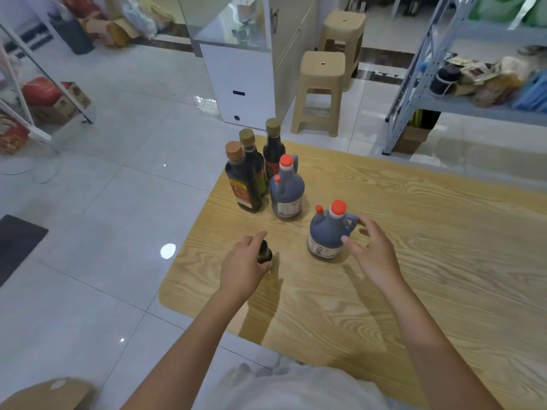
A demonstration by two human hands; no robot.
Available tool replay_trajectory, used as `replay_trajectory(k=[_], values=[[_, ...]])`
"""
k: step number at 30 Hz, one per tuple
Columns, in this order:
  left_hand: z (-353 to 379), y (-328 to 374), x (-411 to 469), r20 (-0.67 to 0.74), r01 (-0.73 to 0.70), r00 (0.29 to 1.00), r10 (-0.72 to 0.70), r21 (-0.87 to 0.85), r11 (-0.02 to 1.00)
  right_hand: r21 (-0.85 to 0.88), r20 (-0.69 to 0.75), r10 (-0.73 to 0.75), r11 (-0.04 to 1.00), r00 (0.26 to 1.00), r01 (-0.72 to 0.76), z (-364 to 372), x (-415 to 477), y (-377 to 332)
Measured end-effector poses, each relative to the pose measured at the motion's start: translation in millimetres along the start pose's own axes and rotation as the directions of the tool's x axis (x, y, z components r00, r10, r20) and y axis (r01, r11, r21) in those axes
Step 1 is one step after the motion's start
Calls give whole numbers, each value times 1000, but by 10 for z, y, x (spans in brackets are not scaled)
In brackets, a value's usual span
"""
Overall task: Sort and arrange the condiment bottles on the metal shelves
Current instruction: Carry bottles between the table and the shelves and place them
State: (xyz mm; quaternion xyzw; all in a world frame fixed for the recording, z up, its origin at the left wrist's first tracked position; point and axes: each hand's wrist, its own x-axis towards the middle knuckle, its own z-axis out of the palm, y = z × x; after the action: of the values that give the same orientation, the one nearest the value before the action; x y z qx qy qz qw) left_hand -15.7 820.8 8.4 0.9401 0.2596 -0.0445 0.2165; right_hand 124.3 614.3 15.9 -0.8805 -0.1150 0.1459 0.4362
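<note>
Head view, left hand (245, 261) gripping small dark bottle (264, 253) — right hand (373, 250) spread, just beside blue jug (325, 232).

This looks like a small shop's back room or storeroom. Behind the wooden worktop (384, 232) stands a grey metal shelf rack (414, 84) with bagged goods. Beside the rack stand plastic stools (321, 90) and a glass counter cabinet (236, 54). Cartons (59, 102) lie on the tiled floor (118, 202).
</note>
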Motion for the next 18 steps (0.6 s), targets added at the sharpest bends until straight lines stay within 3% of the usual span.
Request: replay_trajectory(k=[10, 18], values=[[77, -168, 185, 13, 13, 1000, -13, -24, 1000, 282, 120, 10, 958, 993, -44, 173, 162, -110], [35, -405, 109, 11, 32, 999, -31, -108, 994, 319, 170, 10, 946, 985, -65, 404, 40, -279]])
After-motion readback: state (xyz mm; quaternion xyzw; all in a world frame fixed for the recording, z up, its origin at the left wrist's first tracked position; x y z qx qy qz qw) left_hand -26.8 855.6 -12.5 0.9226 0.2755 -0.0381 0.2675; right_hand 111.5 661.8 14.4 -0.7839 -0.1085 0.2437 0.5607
